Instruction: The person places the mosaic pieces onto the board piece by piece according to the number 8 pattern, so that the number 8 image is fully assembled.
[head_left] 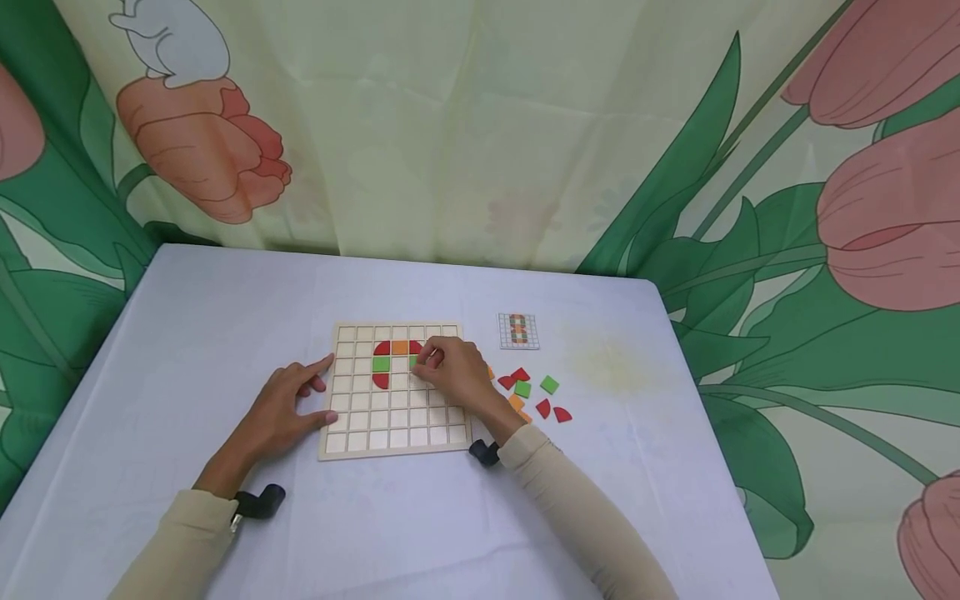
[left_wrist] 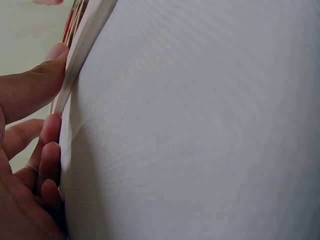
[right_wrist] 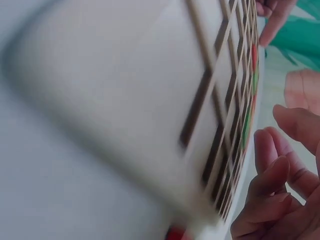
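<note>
A wooden grid board [head_left: 397,454] lies on the table. Set in its cells are red quarter-circle tiles [head_left: 382,381], an orange square tile [head_left: 401,347] and green square tiles [head_left: 381,364], forming an arch. My left hand [head_left: 285,407] touches the board's left edge with index fingertip and thumb spread apart; the left wrist view shows the thumb [left_wrist: 37,82] against the rim. Over the board, my right hand [head_left: 456,371] has its fingertips right by the green tile on the arch's right side and partly covers it. In the right wrist view, nothing shows between thumb and fingers [right_wrist: 272,180].
Right of the board lie several loose tiles: red quarter-circles [head_left: 562,414], green squares [head_left: 550,384] and orange pieces [head_left: 516,402], some behind the right hand. A small pattern card [head_left: 518,332] lies beyond them. A flower-print curtain [head_left: 450,150] hangs behind the white table [head_left: 247,308].
</note>
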